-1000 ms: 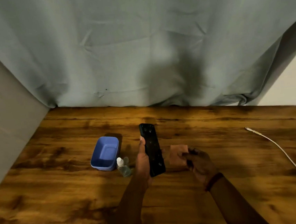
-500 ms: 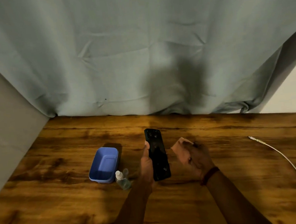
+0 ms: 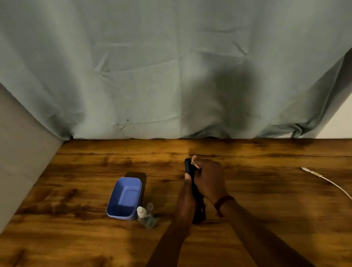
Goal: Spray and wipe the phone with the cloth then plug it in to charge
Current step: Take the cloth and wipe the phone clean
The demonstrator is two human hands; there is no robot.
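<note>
The phone [image 3: 195, 196] is held upright above the table [image 3: 73, 240] by the left hand [image 3: 187, 193], gripped along its 9 o'clock edge. The cloth [image 3: 194, 161] is pinched in the right hand [image 3: 209, 179] and pressed against the phone's face. The cable [image 3: 337, 191] lies well apart at 3 o'clock; the bottle [image 3: 145, 218] stands at 9 o'clock.

We see the black phone [image 3: 196, 206] held above the table's middle, mostly covered. A pinkish cloth [image 3: 194, 160] peeks out at its far end. The white charging cable [image 3: 346, 194] lies along the table's right edge, unplugged.
</note>
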